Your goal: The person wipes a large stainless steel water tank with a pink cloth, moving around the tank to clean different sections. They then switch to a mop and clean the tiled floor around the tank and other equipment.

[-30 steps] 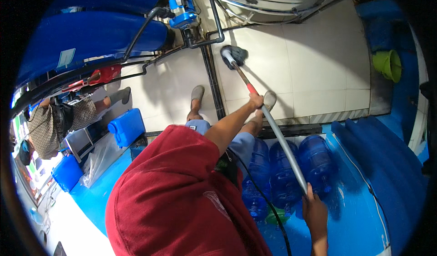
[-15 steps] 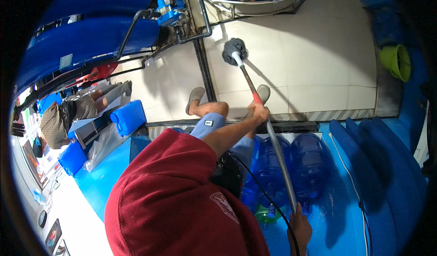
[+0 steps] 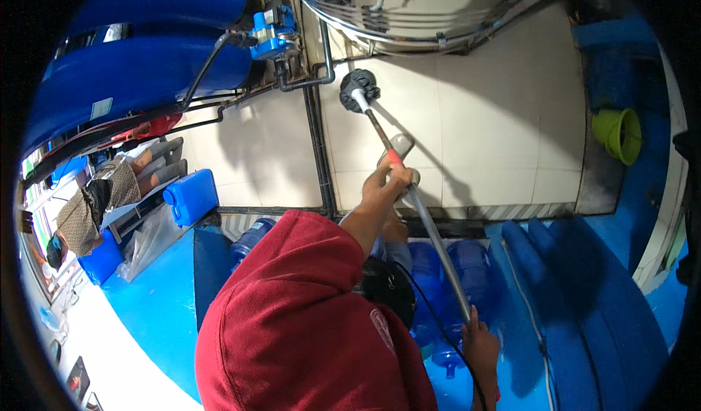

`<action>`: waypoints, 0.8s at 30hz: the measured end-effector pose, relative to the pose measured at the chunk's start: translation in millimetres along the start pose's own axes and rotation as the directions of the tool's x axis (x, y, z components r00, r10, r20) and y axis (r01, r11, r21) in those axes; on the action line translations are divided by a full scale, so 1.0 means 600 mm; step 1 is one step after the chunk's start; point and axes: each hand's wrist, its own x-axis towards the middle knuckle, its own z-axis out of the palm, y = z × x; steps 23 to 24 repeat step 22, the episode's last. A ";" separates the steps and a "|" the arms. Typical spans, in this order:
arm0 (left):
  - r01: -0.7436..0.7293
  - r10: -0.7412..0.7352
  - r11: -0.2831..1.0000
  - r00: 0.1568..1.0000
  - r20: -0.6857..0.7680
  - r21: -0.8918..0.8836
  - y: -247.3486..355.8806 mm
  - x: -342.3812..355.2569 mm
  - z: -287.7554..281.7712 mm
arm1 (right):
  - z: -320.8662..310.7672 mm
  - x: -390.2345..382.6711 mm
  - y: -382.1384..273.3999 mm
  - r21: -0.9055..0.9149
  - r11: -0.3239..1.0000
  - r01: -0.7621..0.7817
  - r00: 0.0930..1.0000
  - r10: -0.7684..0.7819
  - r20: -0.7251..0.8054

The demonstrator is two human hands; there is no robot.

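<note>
A mop [image 3: 431,228] with a long metal pole slants across the view. Its dark grey string head [image 3: 360,90] rests on the pale tiled floor. My left hand [image 3: 387,183] is closed round the pole just below its red band. Lower down, my right hand [image 3: 480,342] grips the pole near its rear end, close to a black cable. My shoes [image 3: 400,148] stand on the tiles beside the upper part of the pole, partly hidden by my left hand and the pole.
Large blue water bottles [image 3: 471,279] lie right of my legs. Blue tanks [image 3: 161,68] and a pump [image 3: 274,35] are at upper left, a curved metal rack [image 3: 409,28] at the far side. A green bucket [image 3: 617,133] stands right; another person [image 3: 102,199] is at left.
The mop head has shifted slightly left and a little nearer, with both hands still on the pole. My feet have come closer together, and the whole view has shifted.
</note>
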 end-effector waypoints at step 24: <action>-0.559 0.066 0.663 0.706 0.705 0.498 0.270 -0.176 0.361 | -0.131 -0.159 0.239 0.402 0.790 -0.462 0.877 0.342 0.336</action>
